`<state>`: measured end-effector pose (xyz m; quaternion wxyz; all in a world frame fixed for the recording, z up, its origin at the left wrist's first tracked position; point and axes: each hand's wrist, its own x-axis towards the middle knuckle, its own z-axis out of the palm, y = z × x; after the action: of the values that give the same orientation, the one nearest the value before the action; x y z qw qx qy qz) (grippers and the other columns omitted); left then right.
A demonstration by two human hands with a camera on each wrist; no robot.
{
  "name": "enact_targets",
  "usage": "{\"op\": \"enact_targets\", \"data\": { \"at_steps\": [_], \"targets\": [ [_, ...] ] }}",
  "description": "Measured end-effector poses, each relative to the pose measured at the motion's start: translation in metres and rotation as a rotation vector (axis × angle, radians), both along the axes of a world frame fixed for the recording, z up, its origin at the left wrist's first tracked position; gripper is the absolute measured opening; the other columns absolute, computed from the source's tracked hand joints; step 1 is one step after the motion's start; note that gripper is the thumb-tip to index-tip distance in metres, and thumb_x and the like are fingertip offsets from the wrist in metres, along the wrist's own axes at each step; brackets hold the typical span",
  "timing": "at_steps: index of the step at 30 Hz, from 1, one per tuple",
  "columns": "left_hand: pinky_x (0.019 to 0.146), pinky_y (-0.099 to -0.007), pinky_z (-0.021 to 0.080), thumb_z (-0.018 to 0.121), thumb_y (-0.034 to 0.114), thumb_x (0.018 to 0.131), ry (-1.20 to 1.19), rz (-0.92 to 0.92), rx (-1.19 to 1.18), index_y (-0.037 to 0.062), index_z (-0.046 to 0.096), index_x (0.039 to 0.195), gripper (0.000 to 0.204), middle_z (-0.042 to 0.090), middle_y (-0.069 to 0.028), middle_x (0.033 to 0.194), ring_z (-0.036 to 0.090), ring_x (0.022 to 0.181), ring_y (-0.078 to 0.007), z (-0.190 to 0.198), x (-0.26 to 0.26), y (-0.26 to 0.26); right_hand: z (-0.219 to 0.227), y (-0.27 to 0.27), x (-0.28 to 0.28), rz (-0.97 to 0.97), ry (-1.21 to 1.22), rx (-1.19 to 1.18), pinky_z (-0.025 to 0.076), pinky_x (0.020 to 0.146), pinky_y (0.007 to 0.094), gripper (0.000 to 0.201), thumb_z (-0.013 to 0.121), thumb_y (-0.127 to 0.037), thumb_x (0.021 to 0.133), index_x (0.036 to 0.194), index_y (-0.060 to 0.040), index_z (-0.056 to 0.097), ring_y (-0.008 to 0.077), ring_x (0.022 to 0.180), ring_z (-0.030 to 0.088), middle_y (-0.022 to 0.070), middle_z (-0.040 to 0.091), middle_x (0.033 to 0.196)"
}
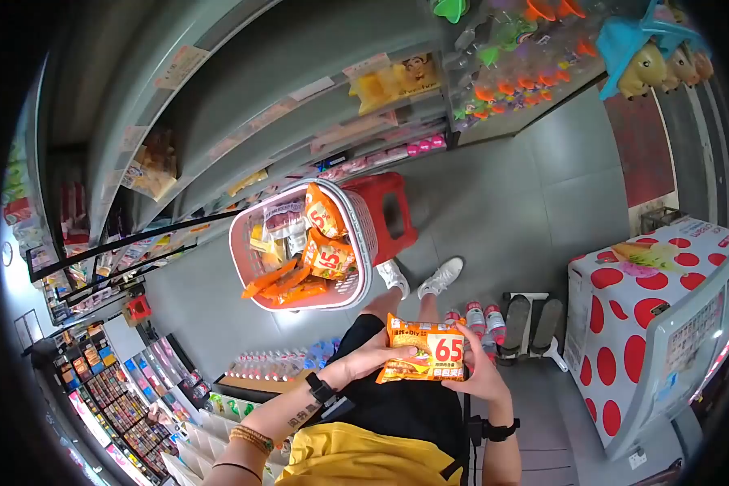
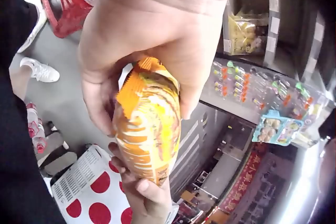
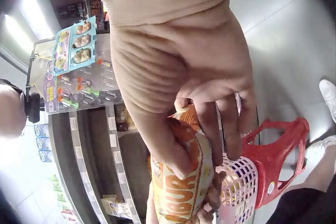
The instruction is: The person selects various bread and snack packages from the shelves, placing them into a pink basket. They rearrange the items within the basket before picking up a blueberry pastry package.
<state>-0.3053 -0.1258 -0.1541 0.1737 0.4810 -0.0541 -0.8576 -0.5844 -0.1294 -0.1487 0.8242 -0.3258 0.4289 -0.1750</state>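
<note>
Head view: an orange packet marked "65" (image 1: 449, 350) is held in front of the person's yellow top (image 1: 364, 454) and black lower garment. The left hand (image 1: 363, 362) grasps the end nearer the basket, thumb laid on the printed face. The right hand (image 1: 486, 379) grasps the opposite end, thumb near the top edge. Both wrist views confirm fingers curled round the packet; neither hand is released.

A pink and white basket (image 1: 364, 231) stands well apart from the packet, beyond the left hand. It contains several orange packets (image 1: 326, 257), two also marked "65", and other packaged goods. A red stool (image 1: 398, 212) is against or beneath the basket; exact contact cannot be told. White shoes (image 1: 440, 278) are on the floor, near bottles with red labels (image 1: 484, 320). A white cabinet with red dots (image 1: 603, 344) is on the right.
</note>
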Motion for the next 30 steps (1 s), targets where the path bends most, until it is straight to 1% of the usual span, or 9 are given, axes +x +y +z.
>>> {"op": "enact_targets", "data": {
  "at_steps": [2,6,9,11,15,17,23,27,30],
  "targets": [
    [0.108,-0.0338,0.047,0.081,0.023,0.088,0.011,0.001,0.058,-0.0038,0.045,0.142,0.07,0.062,-0.013,0.133,0.06,0.123,-0.0205,0.011,0.0,-0.012,0.006,-0.003,0.002,-0.043,-0.016,-0.018,0.044,0.106,0.0361,0.125,0.088,-0.001,0.071,0.163,-0.0137,0.004,0.0161,0.118,0.061,0.0146,0.062,0.13],
    [0.111,-0.0363,0.046,0.076,0.013,0.091,-0.099,0.013,-0.167,-0.0024,0.04,0.147,0.069,0.057,-0.0126,0.14,0.056,0.128,-0.0201,0.033,0.012,-0.04,0.005,0.006,0.008,-0.285,-0.163,0.021,0.044,0.106,0.0393,0.132,0.089,-0.004,0.072,0.163,-0.018,-0.006,0.0204,0.119,0.062,0.0167,0.06,0.136],
    [0.11,-0.0369,0.046,0.075,0.011,0.088,-0.204,0.062,-0.251,-0.0016,0.037,0.148,0.072,0.056,-0.0131,0.14,0.058,0.126,-0.0221,0.057,0.038,-0.075,-0.005,0.008,-0.001,-0.248,-0.088,0.041,0.046,0.101,0.0405,0.127,0.089,-0.012,0.076,0.163,-0.0189,-0.004,0.0258,0.12,0.063,0.0162,0.059,0.139],
    [0.105,-0.0377,0.051,0.075,0.014,0.089,-0.28,0.194,-0.294,-0.0033,0.042,0.141,0.064,0.059,-0.0135,0.134,0.062,0.12,-0.022,0.075,0.062,-0.1,-0.002,0.004,-0.004,-0.234,-0.044,0.016,0.047,0.099,0.0377,0.115,0.085,-0.016,0.081,0.163,-0.0172,0.003,0.0259,0.119,0.064,0.0161,0.058,0.139],
    [0.103,-0.0403,0.053,0.07,0.019,0.092,-0.278,0.457,-0.494,-0.0026,0.041,0.142,0.062,0.06,-0.013,0.132,0.063,0.12,-0.0266,0.122,0.09,-0.171,0.002,0.004,-0.006,-0.309,-0.033,0.078,0.048,0.097,0.0359,0.095,0.077,-0.012,0.087,0.161,-0.0145,0.017,0.0253,0.115,0.065,0.0152,0.059,0.136],
    [0.103,-0.0402,0.053,0.069,0.021,0.094,-0.343,0.459,-0.649,-0.0013,0.044,0.141,0.058,0.061,-0.0112,0.131,0.063,0.12,-0.0265,0.148,0.089,-0.211,0.009,0.003,-0.008,-0.341,-0.053,0.106,0.048,0.098,0.0359,0.088,0.075,-0.01,0.088,0.159,-0.013,0.022,0.0252,0.114,0.065,0.0147,0.06,0.134],
    [0.098,-0.0378,0.055,0.057,0.024,0.102,-0.271,0.346,-0.781,-0.0017,0.05,0.137,0.044,0.063,-0.012,0.13,0.064,0.119,-0.022,0.166,0.11,-0.305,0.015,0.01,-0.012,-0.349,-0.003,0.064,0.047,0.101,0.0387,0.071,0.07,-0.013,0.091,0.153,-0.0069,0.037,0.0265,0.114,0.065,0.016,0.062,0.132],
    [0.091,-0.0336,0.058,0.058,0.024,0.103,-0.242,0.423,-0.771,-0.0028,0.051,0.135,0.043,0.065,-0.0128,0.127,0.066,0.114,-0.0209,0.153,0.113,-0.349,0.022,0.011,-0.011,-0.372,0.024,0.077,0.048,0.097,0.0353,0.065,0.067,-0.016,0.093,0.151,-0.0066,0.039,0.0257,0.114,0.065,0.0158,0.062,0.131],
    [0.095,-0.0339,0.056,0.064,0.024,0.101,-0.227,0.283,-0.782,0.0001,0.055,0.133,0.041,0.064,-0.0105,0.129,0.065,0.114,-0.0188,0.141,0.134,-0.384,0.017,0.021,-0.008,-0.396,0.04,0.078,0.048,0.095,0.0339,0.063,0.066,-0.018,0.094,0.15,-0.0068,0.04,0.0253,0.113,0.065,0.0154,0.062,0.131]
  ]
}}
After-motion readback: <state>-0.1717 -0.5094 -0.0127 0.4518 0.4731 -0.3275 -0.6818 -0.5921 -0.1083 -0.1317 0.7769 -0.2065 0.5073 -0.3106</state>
